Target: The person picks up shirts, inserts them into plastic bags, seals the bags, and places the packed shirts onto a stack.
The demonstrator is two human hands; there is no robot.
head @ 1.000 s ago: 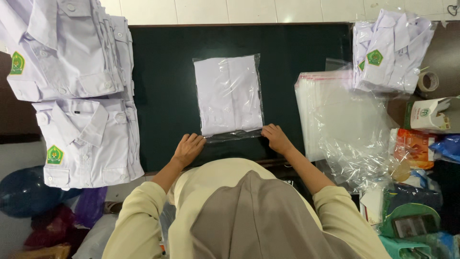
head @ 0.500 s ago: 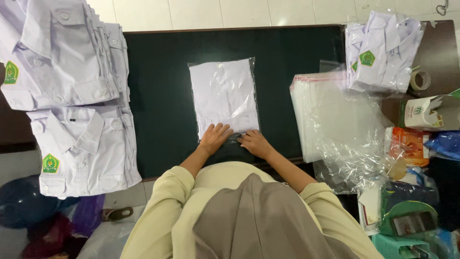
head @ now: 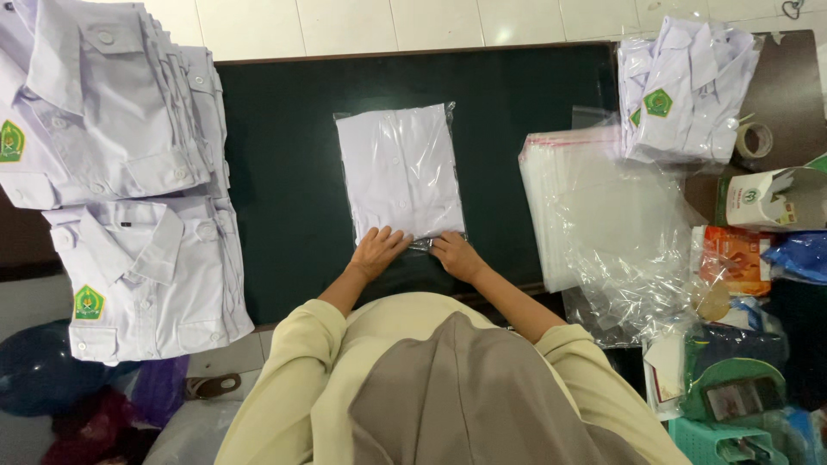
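A folded white shirt in a clear plastic bag (head: 399, 170) lies flat on the dark green table (head: 284, 172). My left hand (head: 377, 251) rests palm down on the bag's near edge, fingers spread. Close beside it, my right hand (head: 455, 254) presses the same near edge where the bag's flap lies. Both hands touch the bag and grip nothing.
Stacks of folded white shirts with green badges (head: 112, 172) fill the left side. A pile of empty clear bags (head: 603, 215) lies to the right, with more bagged shirts (head: 685, 90), a tape roll (head: 754, 139), a small box (head: 762, 198) and packets behind.
My hands have moved from the bag's outer near corners inward to the middle of its near edge, and now sit close together.
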